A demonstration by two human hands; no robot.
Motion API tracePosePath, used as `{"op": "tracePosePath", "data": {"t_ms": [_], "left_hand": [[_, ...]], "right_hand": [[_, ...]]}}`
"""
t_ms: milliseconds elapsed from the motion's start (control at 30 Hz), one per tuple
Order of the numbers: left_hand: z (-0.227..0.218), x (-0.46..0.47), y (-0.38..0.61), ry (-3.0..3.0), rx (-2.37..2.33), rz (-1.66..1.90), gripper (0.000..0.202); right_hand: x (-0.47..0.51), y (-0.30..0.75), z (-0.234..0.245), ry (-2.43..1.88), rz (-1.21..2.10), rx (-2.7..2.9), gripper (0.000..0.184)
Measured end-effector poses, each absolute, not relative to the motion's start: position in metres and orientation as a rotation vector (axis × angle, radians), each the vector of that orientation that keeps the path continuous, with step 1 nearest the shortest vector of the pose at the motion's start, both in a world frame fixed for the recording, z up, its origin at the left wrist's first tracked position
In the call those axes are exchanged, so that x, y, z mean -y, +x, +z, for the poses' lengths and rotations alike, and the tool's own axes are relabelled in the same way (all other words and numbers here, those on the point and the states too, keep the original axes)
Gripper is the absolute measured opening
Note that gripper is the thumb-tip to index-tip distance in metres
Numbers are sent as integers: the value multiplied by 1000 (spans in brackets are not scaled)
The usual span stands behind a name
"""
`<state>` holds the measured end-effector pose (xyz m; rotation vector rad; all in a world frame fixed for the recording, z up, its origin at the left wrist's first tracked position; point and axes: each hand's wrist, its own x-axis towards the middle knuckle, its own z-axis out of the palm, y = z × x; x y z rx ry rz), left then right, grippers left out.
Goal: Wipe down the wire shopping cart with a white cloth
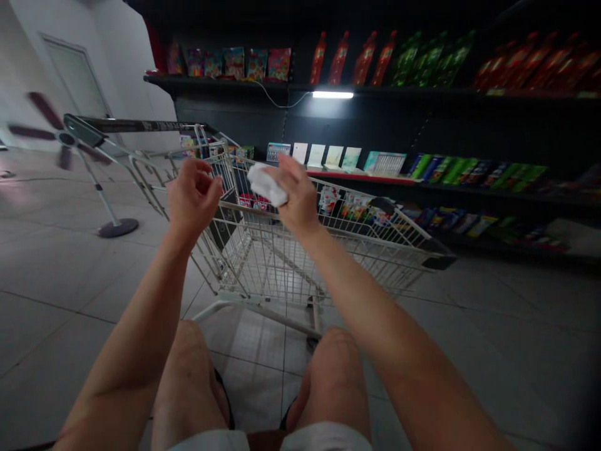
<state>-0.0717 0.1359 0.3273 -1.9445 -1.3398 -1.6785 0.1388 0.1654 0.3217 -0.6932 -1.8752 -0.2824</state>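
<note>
A shopping cart (370,210) stands in front of a person. Above it, the right hand (298,194) has its fingers shut on a white tissue (265,185), which slants toward the left hand (193,200), whose fingers curl loosely, holding nothing.

The right hand (297,195) holds a white tissue (265,185) above a wire shopping cart (282,263).
</note>
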Motion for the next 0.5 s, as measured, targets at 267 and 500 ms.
{"op": "tracePosePath", "data": {"t_ms": [267, 500], "left_hand": [[354, -187, -76, -2173, 1541, -1242, 29], [351, -218, -73, -2342, 1757, -1026, 36]], "right_hand": [[-141, 111, 310, -1017, -176, 2451, 52], [-156, 103, 337, -1227, -116, 2372, 38]]}}
